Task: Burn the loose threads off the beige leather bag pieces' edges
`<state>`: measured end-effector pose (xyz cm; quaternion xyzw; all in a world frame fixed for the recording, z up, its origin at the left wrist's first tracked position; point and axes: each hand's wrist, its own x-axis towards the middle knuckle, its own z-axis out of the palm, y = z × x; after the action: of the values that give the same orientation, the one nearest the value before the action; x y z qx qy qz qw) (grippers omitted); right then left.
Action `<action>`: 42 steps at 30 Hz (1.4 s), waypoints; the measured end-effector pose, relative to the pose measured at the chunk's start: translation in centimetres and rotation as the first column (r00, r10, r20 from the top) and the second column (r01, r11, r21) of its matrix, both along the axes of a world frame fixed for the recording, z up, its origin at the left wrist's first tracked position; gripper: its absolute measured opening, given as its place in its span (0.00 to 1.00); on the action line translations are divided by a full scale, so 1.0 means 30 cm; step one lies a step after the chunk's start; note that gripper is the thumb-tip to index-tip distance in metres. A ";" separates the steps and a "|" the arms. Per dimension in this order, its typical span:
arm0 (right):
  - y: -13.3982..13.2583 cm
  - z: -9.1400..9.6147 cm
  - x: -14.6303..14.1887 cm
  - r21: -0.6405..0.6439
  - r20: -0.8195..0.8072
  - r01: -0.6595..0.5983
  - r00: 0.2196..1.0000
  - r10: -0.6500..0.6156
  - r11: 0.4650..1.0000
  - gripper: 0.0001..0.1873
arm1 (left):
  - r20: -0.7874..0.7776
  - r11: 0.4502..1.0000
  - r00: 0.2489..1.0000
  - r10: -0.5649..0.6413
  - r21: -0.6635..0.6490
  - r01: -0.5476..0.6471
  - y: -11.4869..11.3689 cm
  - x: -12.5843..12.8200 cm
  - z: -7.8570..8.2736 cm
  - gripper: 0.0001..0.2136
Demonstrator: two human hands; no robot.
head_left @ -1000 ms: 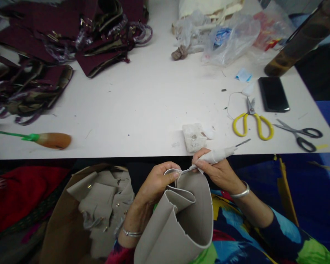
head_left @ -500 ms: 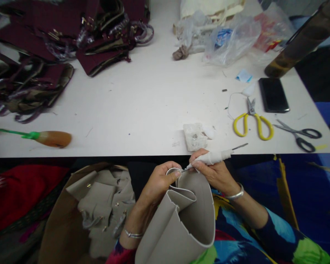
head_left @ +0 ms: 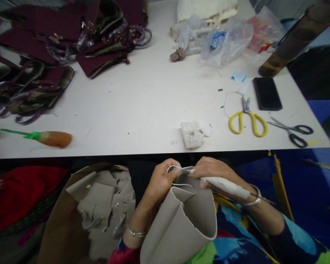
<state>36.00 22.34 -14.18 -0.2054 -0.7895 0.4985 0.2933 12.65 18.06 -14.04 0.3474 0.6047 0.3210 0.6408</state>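
A grey-beige bag body, open at the top with folded sides, stands upright in front of me. My left hand is closed on its upper rim, thumb and fingers pinching the edge near a curled fold. My right hand is closed too, its fingertips against the same rim just to the right. Against that palm lies an awl-like tool with a white-wrapped handle; its thin metal end points back past the wrist, and its other end is hidden at the fingers.
On the white table lie yellow-handled scissors, black-handled scissors, a black phone, a whitish block and an orange bottle. Maroon bags pile up at left. A box holds grey pieces.
My right hand has turned, so the white-wrapped tool now points back along the wrist instead of out over the table edge. Its fingers have come onto the bag's rim. My left hand keeps its pinch.
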 end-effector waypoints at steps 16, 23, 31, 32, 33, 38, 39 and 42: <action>-0.094 0.067 -0.085 -0.152 0.191 0.317 0.939 -0.287 0.936 0.08 | -0.346 0.927 0.938 -0.017 0.346 0.144 -0.061 0.068 0.105 0.05; -0.122 0.084 -0.065 -0.155 0.162 0.309 0.945 -0.284 0.938 0.08 | -0.300 0.938 0.954 -0.031 0.320 0.131 -0.091 0.075 0.122 0.02; -0.127 0.088 -0.080 -0.199 0.133 0.263 0.962 -0.239 0.944 0.07 | -0.125 0.947 0.990 -0.064 0.306 0.099 -0.120 0.070 0.094 0.08; -0.129 0.087 -0.081 -0.191 0.128 0.254 0.964 -0.232 0.948 0.06 | -0.109 0.947 0.991 -0.072 0.304 0.102 -0.120 0.067 0.090 0.09; -0.131 0.087 -0.082 -0.178 0.124 0.244 0.967 -0.224 0.953 0.05 | -0.094 0.948 0.992 -0.088 0.298 0.112 -0.118 0.061 0.088 0.09; -0.139 0.095 -0.096 -0.070 0.088 0.196 0.978 -0.190 0.978 0.03 | -0.035 0.950 0.982 -0.184 0.249 0.187 -0.109 0.013 0.102 0.09; -0.140 0.096 -0.101 -0.057 0.081 0.191 0.979 -0.186 0.980 0.03 | -0.037 0.952 0.982 -0.188 0.240 0.191 -0.110 0.002 0.106 0.09; -0.146 0.094 -0.120 -0.038 0.072 0.178 0.982 -0.175 0.983 0.04 | -0.040 0.953 0.984 -0.175 0.244 0.180 -0.123 -0.021 0.108 0.12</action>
<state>32.40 17.96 -11.36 -0.2978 -0.7666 0.4805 0.3047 12.03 14.38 -10.81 0.4802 0.5322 0.3316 0.6134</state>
